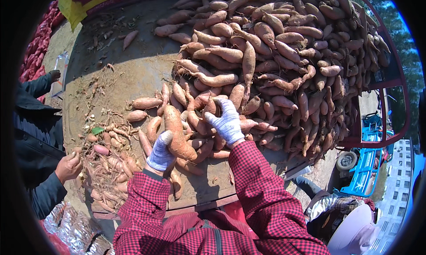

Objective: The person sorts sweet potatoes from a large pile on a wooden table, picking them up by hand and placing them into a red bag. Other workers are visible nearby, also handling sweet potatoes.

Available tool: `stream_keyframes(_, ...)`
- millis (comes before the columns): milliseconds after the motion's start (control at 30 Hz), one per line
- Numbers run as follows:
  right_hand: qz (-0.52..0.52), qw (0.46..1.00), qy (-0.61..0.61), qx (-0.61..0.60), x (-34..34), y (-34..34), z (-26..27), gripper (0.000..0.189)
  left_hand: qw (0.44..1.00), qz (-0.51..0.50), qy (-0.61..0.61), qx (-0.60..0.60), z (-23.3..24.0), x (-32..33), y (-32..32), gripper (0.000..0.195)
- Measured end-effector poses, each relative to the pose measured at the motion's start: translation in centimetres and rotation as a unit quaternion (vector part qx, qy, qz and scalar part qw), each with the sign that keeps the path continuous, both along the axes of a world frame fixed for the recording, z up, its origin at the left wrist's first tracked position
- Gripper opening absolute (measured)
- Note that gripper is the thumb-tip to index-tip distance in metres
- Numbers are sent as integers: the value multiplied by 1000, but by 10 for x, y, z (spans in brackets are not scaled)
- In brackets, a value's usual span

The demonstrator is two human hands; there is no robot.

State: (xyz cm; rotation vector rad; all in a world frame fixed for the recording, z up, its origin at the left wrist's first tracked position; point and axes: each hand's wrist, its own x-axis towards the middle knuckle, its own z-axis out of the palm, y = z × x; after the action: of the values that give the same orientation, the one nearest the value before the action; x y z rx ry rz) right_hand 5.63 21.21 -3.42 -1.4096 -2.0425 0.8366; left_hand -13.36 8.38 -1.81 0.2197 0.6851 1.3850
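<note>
A large, thick sweet potato (174, 130) is held in my left hand (161, 153), which wears a pale knitted glove. It slants above other sweet potatoes at the near edge of the pile. My right hand (226, 120), gloved the same way, reaches to the pile (266, 52) with thumb and fingertips at either side of a small upright sweet potato (210, 106). Whether they grip it I cannot tell. Beneath and between my hands lie several loose sweet potatoes, one of them long and curved (196, 122).
The load rests on a dirt-covered truck bed (133, 67) with red rails (399, 88). Small roots and scraps (113, 165) are heaped at left, beside a person's bare hand (69, 166). Another person in a pale hat (352, 228) is at lower right, near a blue vehicle (364, 165).
</note>
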Motion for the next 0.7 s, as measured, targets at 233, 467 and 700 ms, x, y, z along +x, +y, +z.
stream_keyframes(233, 259, 961, 54, -84, 6, 26, 59, 47, 999, -15, -14, 35, 12, -5, 13, 83)
stream_keyframes(467, 49, 876, -352, 326, 10, 194, 1, 50, 980, 138, 136, -41, -51, 6, -14, 85)
stream_keyframes(700, -36, 980, 23, 195, 14, 142, 90, 64, 849, -10, 524, 65, -46, -15, -31, 79)
